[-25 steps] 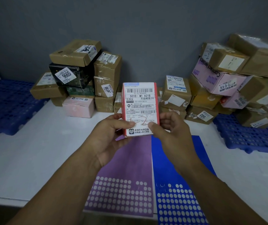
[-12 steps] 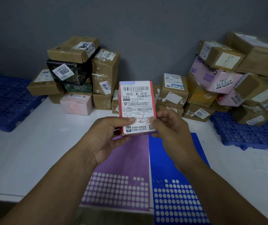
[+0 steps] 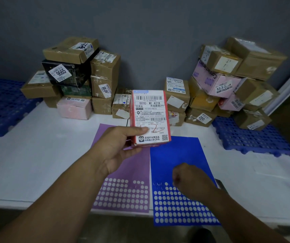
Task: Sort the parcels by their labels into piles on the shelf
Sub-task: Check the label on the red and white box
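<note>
My left hand grips the red parcel, label toward me for reading. My right hand curls above the blue sheet; whether empty, I cannot tell

A purple sheet and a blue sheet, both printed with rows of white dots along their near ends, lie flat side by side, while perforated blue plastic pallets sit at the far left and far right before a plain grey wall.
</note>
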